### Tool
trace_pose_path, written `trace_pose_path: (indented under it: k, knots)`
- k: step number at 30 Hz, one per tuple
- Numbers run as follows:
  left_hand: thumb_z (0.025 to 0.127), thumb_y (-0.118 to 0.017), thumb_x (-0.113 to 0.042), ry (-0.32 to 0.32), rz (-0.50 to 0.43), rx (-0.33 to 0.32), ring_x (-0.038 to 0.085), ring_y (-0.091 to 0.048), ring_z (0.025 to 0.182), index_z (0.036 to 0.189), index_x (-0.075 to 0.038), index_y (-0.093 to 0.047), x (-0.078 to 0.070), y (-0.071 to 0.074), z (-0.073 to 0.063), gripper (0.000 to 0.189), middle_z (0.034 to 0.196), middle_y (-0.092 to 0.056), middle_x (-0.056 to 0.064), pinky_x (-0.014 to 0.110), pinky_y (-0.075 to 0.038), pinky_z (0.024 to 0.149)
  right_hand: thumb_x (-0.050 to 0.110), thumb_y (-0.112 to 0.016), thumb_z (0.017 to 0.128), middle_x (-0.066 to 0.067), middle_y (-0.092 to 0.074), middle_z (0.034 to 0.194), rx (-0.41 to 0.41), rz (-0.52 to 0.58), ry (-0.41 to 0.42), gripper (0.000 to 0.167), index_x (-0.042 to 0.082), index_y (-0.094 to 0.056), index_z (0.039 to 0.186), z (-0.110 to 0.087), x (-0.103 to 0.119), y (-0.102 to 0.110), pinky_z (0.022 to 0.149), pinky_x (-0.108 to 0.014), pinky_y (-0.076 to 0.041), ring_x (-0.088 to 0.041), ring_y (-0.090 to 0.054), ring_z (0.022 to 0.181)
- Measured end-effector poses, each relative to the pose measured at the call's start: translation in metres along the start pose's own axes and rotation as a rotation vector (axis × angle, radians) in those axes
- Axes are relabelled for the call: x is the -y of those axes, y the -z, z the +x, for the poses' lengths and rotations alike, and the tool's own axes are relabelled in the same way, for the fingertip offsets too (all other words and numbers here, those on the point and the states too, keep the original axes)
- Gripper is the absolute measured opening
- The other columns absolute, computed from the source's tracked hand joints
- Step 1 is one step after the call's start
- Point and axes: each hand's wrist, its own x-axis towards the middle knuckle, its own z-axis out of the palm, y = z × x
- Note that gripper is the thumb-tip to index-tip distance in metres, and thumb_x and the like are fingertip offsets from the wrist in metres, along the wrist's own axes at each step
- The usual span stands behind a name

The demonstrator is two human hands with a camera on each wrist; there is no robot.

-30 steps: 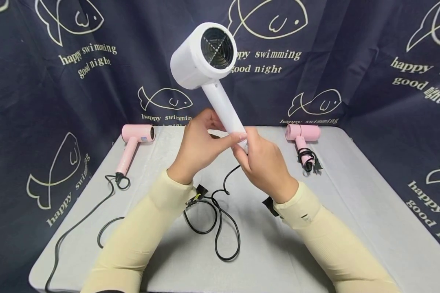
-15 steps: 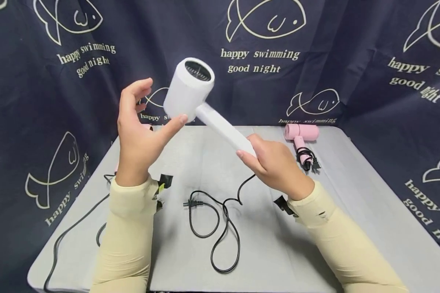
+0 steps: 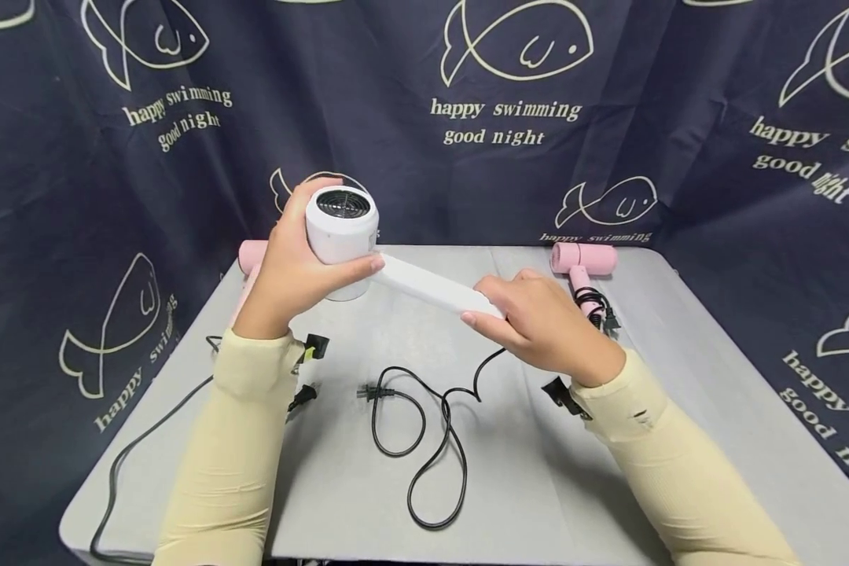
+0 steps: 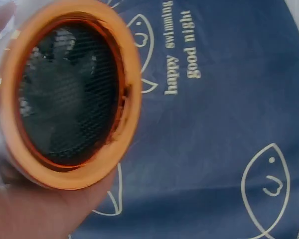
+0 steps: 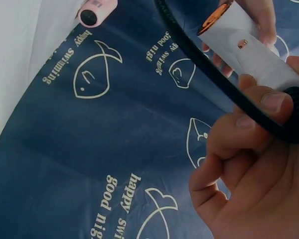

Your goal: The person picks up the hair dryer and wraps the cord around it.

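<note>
Left hand [image 3: 292, 263], right hand [image 3: 548, 326] gripping white hairdryer [image 3: 420, 281], apparently copper-rimmed

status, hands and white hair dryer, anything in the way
Left hand gripping barrel, right hand gripping handle. White hair dryer aloft. Black cord looped on table; no obstruction visible.

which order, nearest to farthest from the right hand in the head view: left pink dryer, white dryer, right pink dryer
1. White dryer: handle gripped in the right hand.
2. Right pink dryer: right side, beyond that hand.
3. Left pink dryer: left side, partly behind the left hand.
</note>
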Motion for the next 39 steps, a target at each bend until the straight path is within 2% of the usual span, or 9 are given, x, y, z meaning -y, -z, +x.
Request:
trace_pose_path:
  k: [6,8,13,16,19,24,32,35,39]
  knots:
    - [0.068,-0.091,0.001,-0.064,-0.045,-0.075,0.013,-0.062,0.110,0.137,-0.002,-0.055,0.010,-0.007,0.001,0.078,0.130,-0.063,0.007,0.030,-0.047,0.102,0.029,-0.067,0.098,0.014,-0.046,0.063,-0.006,0.154,-0.045,0.010,0.021,-0.064,0.094,-0.002,-0.005,-0.005,0.059,-0.029,-0.038,-0.009,-0.040,0.056]
    - [0.069,-0.090,0.000,-0.085,-0.053,-0.129,0.015,-0.063,0.109,0.135,0.000,-0.056,0.010,-0.008,0.002,0.074,0.128,-0.065,0.008,0.031,-0.048,0.100,0.026,-0.069,0.098,0.012,-0.054,0.068,-0.014,0.307,-0.137,0.005,0.022,-0.068,0.101,-0.002,-0.009,-0.006,0.059,-0.028,-0.043,-0.009,-0.048,0.059]
    - [0.070,-0.089,-0.007,-0.063,-0.083,-0.323,0.016,-0.063,0.105,0.132,-0.008,-0.060,0.005,-0.005,0.002,0.069,0.120,-0.067,0.002,0.030,-0.048,0.092,0.020,-0.072,0.097,0.000,-0.072,0.086,-0.063,0.643,-0.417,0.022,0.017,-0.068,0.119,-0.004,-0.018,-0.017,0.071,-0.029,-0.053,-0.020,-0.067,0.078]
    - [0.070,-0.088,-0.009,-0.053,-0.129,-0.417,0.018,-0.062,0.103,0.130,-0.010,-0.060,0.000,-0.005,0.004,0.066,0.118,-0.065,0.000,0.030,-0.047,0.090,0.022,-0.063,0.101,-0.001,-0.075,0.092,-0.033,0.606,-0.497,0.021,0.015,-0.064,0.122,-0.004,-0.018,-0.031,0.079,-0.030,-0.052,-0.019,-0.071,0.087]
    - [0.070,-0.086,-0.007,-0.064,-0.202,-0.465,0.022,-0.062,0.101,0.128,-0.006,-0.058,-0.005,-0.008,0.005,0.065,0.116,-0.065,0.002,0.031,-0.049,0.089,0.032,-0.056,0.104,0.005,-0.075,0.092,-0.004,0.454,-0.527,0.024,0.018,-0.060,0.124,-0.004,-0.012,-0.044,0.080,-0.033,-0.053,-0.013,-0.071,0.087]
    - [0.070,-0.086,-0.004,-0.077,-0.281,-0.548,0.025,-0.063,0.100,0.127,-0.004,-0.055,-0.008,-0.016,0.004,0.065,0.114,-0.064,0.006,0.033,-0.050,0.091,0.039,-0.058,0.103,0.009,-0.070,0.082,0.003,0.253,-0.496,0.031,0.013,-0.053,0.120,0.001,0.002,-0.059,0.071,-0.036,-0.053,-0.011,-0.064,0.070]
    - [0.068,-0.087,0.000,-0.121,-0.328,-0.636,0.027,-0.062,0.104,0.130,-0.002,-0.050,-0.004,-0.023,0.004,0.072,0.117,-0.062,0.008,0.034,-0.050,0.096,0.021,-0.058,0.103,-0.001,-0.064,0.093,0.135,0.281,-0.371,0.012,0.011,-0.051,0.104,0.002,0.033,-0.059,0.077,-0.036,-0.053,-0.016,-0.061,0.080]
    - [0.068,-0.087,-0.002,-0.114,-0.264,-0.628,0.023,-0.061,0.108,0.131,-0.003,-0.050,-0.002,-0.025,0.004,0.073,0.119,-0.062,0.006,0.032,-0.048,0.099,0.019,-0.057,0.104,0.002,-0.059,0.094,0.162,0.288,-0.304,0.007,0.013,-0.053,0.102,0.004,0.043,-0.053,0.077,-0.032,-0.050,-0.013,-0.054,0.080]
    - [0.069,-0.089,-0.007,-0.075,-0.066,-0.594,0.014,-0.061,0.110,0.134,-0.005,-0.052,0.001,-0.026,0.002,0.075,0.121,-0.065,0.001,0.029,-0.045,0.099,0.017,-0.058,0.105,0.007,-0.056,0.088,0.210,0.217,-0.197,0.006,0.015,-0.053,0.101,0.011,0.050,-0.040,0.075,-0.029,-0.049,-0.009,-0.052,0.078]
